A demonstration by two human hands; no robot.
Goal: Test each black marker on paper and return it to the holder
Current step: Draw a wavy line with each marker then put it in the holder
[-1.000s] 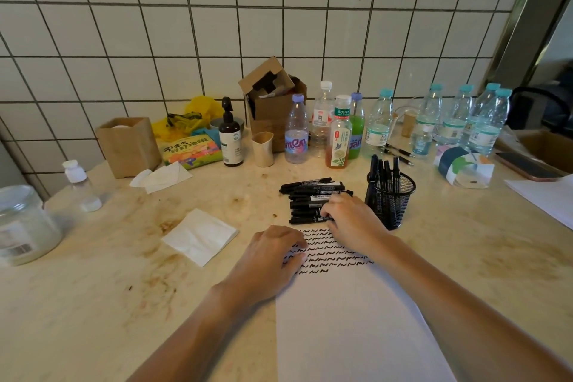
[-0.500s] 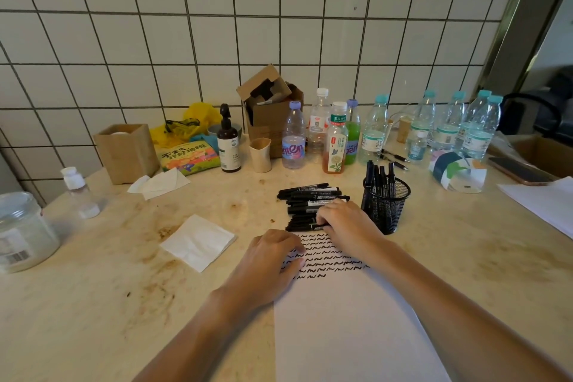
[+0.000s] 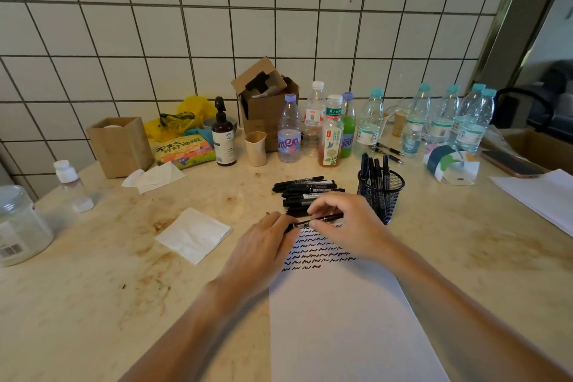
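Observation:
A black marker (image 3: 322, 219) lies level between both hands, just above the top of the white paper (image 3: 347, 313). My left hand (image 3: 266, 245) grips its left end and my right hand (image 3: 347, 223) pinches its right part. Rows of black squiggles (image 3: 316, 253) cover the top of the paper. A pile of several black markers (image 3: 305, 189) lies on the table just beyond the hands. To the right stands the black mesh holder (image 3: 382, 195) with a few markers upright in it.
A folded white napkin (image 3: 193, 234) lies left of the paper. Bottles (image 3: 330, 133), a cardboard box (image 3: 263, 102), a cup (image 3: 255, 147) and a pump bottle (image 3: 223, 136) line the tiled wall. A phone (image 3: 510, 163) and more paper (image 3: 542, 195) sit far right, a jar (image 3: 21, 223) far left.
My right hand has lifted one marker off the pile toward the paper. My left hand has come off the paper and taken the marker's left end.

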